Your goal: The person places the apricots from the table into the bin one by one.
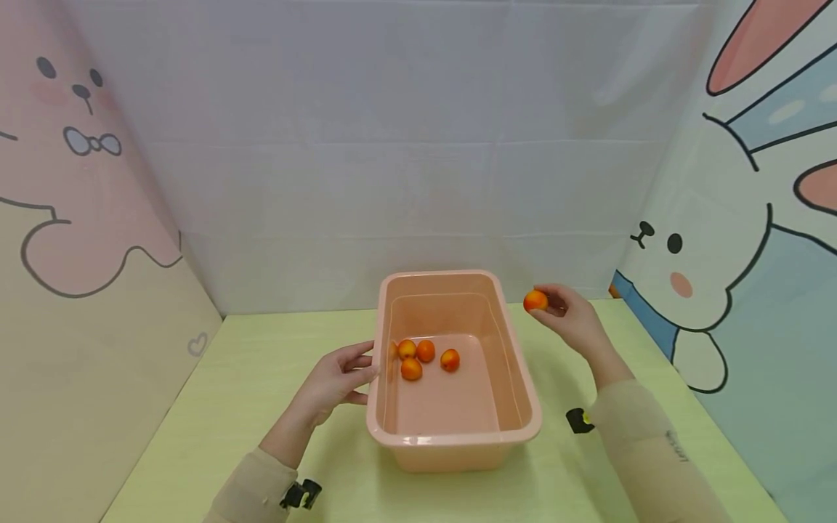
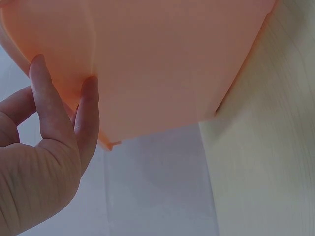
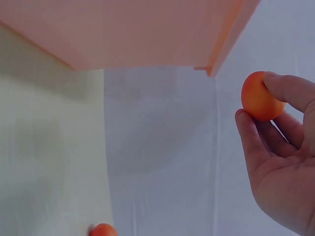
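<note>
A pink plastic bin (image 1: 451, 428) stands on the table, with several small orange-red fruits, apricot-like, lying on its floor toward the left; one of them is a fruit (image 1: 450, 359) set apart from the others. My left hand (image 1: 336, 381) touches the bin's left side near the rim, its extended fingers (image 2: 88, 108) against the outer wall. To the right of the bin, my right hand (image 1: 572, 319) pinches another orange-red fruit (image 3: 261, 97) between thumb and fingertips, raised above the table and outside the bin.
A loose orange fruit (image 3: 103, 230) shows at the bottom edge of the right wrist view. The pale yellow-green table (image 1: 275, 341) meets a white sheet (image 1: 314, 181) behind the bin. Cartoon-printed panels stand at left and right.
</note>
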`<state>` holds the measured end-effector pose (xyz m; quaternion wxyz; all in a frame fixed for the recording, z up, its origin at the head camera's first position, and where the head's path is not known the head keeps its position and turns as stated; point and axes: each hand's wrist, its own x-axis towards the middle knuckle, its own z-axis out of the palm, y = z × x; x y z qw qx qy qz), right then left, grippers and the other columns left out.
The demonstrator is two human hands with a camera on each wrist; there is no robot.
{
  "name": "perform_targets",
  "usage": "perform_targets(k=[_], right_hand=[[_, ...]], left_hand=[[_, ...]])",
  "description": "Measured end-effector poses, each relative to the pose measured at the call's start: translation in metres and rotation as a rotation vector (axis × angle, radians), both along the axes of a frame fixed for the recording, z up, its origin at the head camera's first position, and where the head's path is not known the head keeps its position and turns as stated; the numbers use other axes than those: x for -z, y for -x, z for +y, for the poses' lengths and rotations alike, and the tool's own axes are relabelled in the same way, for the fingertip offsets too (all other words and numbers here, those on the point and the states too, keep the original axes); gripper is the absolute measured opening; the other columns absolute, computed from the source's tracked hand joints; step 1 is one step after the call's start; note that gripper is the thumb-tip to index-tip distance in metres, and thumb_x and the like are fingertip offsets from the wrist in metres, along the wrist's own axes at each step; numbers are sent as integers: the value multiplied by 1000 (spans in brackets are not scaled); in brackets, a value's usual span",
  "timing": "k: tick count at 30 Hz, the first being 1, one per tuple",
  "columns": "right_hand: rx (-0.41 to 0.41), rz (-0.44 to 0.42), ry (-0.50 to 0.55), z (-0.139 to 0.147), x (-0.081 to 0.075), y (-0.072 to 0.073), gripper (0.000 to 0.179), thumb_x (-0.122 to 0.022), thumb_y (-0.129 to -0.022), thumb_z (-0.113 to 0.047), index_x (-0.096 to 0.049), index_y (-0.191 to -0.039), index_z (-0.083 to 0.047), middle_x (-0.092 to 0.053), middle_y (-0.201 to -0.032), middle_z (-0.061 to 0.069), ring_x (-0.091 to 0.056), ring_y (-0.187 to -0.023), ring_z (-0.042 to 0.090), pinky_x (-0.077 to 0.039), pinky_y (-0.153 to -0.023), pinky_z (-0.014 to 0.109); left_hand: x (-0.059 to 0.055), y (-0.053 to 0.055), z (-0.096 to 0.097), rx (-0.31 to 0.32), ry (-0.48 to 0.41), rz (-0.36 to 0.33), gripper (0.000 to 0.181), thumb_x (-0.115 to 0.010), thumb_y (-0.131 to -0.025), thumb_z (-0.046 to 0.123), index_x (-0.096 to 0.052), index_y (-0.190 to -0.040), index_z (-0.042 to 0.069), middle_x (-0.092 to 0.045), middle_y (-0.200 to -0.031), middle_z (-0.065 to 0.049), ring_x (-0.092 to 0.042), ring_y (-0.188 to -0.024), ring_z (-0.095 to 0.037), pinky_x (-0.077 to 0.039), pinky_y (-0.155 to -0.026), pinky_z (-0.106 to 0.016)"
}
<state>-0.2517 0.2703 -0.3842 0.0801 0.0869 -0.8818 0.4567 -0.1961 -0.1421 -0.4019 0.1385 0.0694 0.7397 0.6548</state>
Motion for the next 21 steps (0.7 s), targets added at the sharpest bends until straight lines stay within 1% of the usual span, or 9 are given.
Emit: perform_targets(k=[2,3,5,8,10,13,16,18,21], right_hand=[[-8,17,-3,-4,-10,-2,49,-68,-96,-18,-52,-138,2,-55,-130,24,-57,-117,39,-51,-99,41],[-13,24,1,-5,-15,-3,49,-68,-96,-18,-52,-138,2,-55,-130,24,-57,-117,39,-51,-99,38],[-23,40,9,-9,-23,-4,49,-68,-96,-17,-52,-138,2,-55,-130,23,-57,-117,38,-52,-96,27],[-51,77,36,-15,-37,-5,48,-68,-95,-14,-52,-137,2,-56,-129,23,-57,-116,38,-48,-88,11],[-77,93,57,-21,-47,-7,48,-69,-95,-11,-52,-137,3,-56,-129,22,-58,-115,38,-47,-84,7],[-113,89,85,-32,-64,-12,49,-69,-95,-12,-52,-139,0,-56,-130,20,-58,-116,35,-49,-84,10],[-157,79,69,-46,-81,-15,49,-70,-95,-18,-53,-139,-5,-57,-130,15,-59,-117,30,-52,-85,15],[-212,93,45,-56,-90,-14,49,-71,-94,-18,-55,-138,-5,-58,-129,13,-60,-115,28,-53,-88,20],[-321,128,16,-75,-97,-8,46,-72,-92,-14,-57,-135,-2,-60,-126,13,-61,-112,26,-54,-93,28]], left_hand=[[1,0,0,-5,0,-6,58,-65,-96,8,-40,-147,-5,-59,-126,-25,-67,-102,-32,-61,-71,-43],[1,0,0,-4,2,-5,59,-66,-96,9,-40,-147,-5,-59,-126,-25,-67,-102,-32,-61,-71,-43],[0,0,0,-7,3,-7,59,-66,-96,9,-41,-147,-5,-59,-126,-25,-68,-101,-33,-61,-70,-43],[-1,0,0,0,4,-8,59,-65,-96,9,-40,-148,-5,-58,-127,-26,-68,-101,-33,-61,-70,-43],[-3,0,0,3,3,-10,59,-65,-96,9,-39,-148,-5,-58,-127,-26,-68,-100,-33,-61,-69,-43],[-4,0,0,20,0,-5,60,-64,-97,9,-37,-149,-6,-57,-129,-28,-68,-102,-33,-61,-69,-43],[-4,-1,0,30,-5,-3,61,-64,-98,10,-36,-149,-6,-56,-130,-28,-67,-103,-33,-61,-70,-42],[-4,0,-1,32,-6,-4,61,-64,-98,11,-36,-149,-6,-56,-130,-28,-67,-103,-33,-61,-70,-43],[-3,0,-1,21,-4,-10,61,-65,-97,11,-38,-149,-6,-57,-129,-26,-68,-102,-33,-61,-71,-43]])
